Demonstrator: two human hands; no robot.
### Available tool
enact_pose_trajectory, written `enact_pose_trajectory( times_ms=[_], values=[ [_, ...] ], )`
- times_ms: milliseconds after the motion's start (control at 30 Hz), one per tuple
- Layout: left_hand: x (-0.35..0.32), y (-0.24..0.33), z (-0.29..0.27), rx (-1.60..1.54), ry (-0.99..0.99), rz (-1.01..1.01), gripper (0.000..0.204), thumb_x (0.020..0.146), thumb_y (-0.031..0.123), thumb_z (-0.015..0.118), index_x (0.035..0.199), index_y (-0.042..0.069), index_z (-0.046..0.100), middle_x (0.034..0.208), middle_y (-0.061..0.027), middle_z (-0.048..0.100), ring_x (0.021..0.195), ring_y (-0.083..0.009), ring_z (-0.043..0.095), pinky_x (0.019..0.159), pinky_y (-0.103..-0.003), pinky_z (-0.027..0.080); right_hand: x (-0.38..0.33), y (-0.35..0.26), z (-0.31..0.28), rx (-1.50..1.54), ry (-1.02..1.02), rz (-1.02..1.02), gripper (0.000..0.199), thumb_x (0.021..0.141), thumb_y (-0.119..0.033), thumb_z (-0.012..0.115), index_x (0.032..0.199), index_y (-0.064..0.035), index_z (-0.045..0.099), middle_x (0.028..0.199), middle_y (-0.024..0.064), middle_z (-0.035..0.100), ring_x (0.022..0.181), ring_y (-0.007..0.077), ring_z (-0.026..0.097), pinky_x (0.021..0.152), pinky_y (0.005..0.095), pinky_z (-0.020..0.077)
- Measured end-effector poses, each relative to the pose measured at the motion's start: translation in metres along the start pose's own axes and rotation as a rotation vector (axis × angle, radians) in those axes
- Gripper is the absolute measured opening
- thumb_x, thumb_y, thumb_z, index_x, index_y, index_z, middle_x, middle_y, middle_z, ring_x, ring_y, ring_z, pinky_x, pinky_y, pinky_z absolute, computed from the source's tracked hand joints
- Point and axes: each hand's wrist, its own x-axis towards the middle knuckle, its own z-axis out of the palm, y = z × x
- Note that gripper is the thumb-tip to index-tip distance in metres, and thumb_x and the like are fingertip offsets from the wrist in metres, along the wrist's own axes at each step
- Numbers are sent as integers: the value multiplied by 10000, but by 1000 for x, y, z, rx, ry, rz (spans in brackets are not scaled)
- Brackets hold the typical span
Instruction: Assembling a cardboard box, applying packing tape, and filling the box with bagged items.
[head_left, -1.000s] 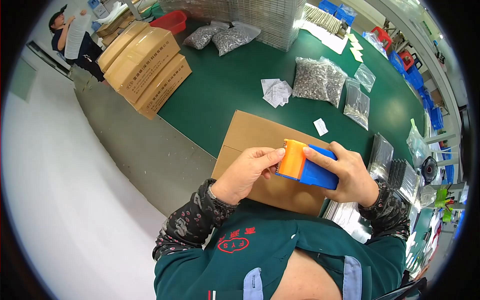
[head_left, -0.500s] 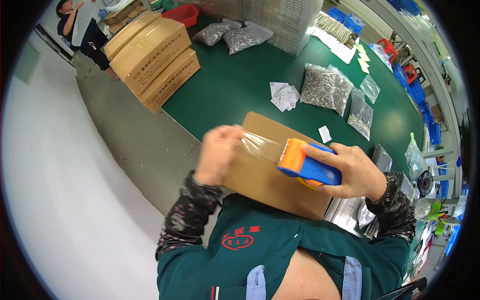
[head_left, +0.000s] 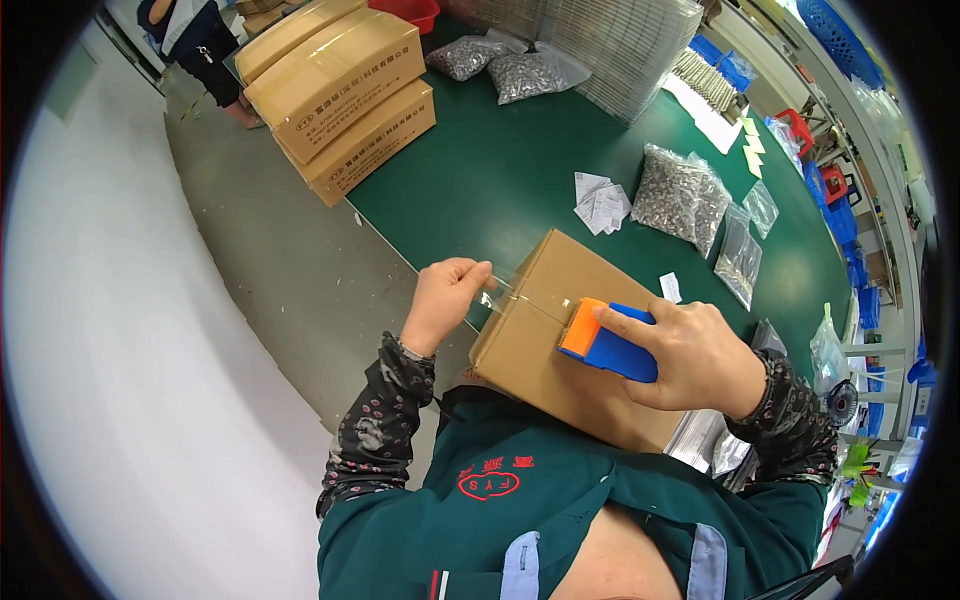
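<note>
Right hand: the right hand (head_left: 700, 357) is wrapped around the blue and orange tape dispenser (head_left: 608, 340), forefinger laid along its top, pressing it onto the top of the cardboard box (head_left: 560, 330).
Left hand: the left hand (head_left: 447, 298) pinches the free end of the clear tape (head_left: 520, 298) between thumb and fingertips, just past the box's left edge.
Tape: a clear strip runs taut from the pinch to the dispenser's orange front, crossing the box's top along the flap seam.
Box: closed, brown, tilted toward the person; it stands at the near edge of the green table (head_left: 500, 170), against the person's green apron.
Farther on the table: white paper slips (head_left: 600, 203) beyond the box, then clear bags of small metal parts (head_left: 680, 195), 2 more such bags (head_left: 500, 65) at the far end.
Floor, left: 3 stacked sealed cartons (head_left: 340, 95) beside the table, with another person (head_left: 195, 40) standing behind them.
</note>
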Motion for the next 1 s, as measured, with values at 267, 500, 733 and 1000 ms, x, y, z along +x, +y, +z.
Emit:
enact_pose_trajectory(
  times_ms=[267, 500, 733, 1000],
  values=[
    [-10, -64, 30, 268, 91, -118, 218, 839, 227, 541, 808, 12, 549, 604, -94, 568, 582, -156, 546, 570, -281, 439, 7, -3, -4, -22, -8, 17, 570, 620, -294, 646, 1153, -120, 544, 662, 161, 543, 557, 293, 572, 491, 372, 467],
    [-8, 13, 20, 28, -29, 56, 487, 771, 387, 605, 1059, -4, 573, 869, -188, 635, 852, -234, 627, 754, -292, 472, 8, -5, -6, 0, -40, -9, 537, 625, -277, 625, 1121, -83, 560, 640, 178, 563, 549, 323, 571, 508, 386, 473],
    [5, 40, 32, 502, -279, -102, 642, 666, 476, 671, 1004, -64, 594, 914, -213, 633, 781, -278, 646, 702, -325, 504, 11, 8, -12, -5, -142, -54, 538, 660, -340, 627, 1126, -82, 550, 602, 155, 574, 553, 310, 582, 523, 377, 479],
    [3, 33, 29, 350, -221, -131, 595, 694, 359, 704, 1057, -90, 560, 927, -161, 638, 802, -181, 623, 719, -279, 488, -98, 46, -1, -15, -152, 54, 511, 623, -299, 659, 1075, -80, 571, 652, 133, 577, 627, 291, 597, 550, 378, 474]
  ],
)
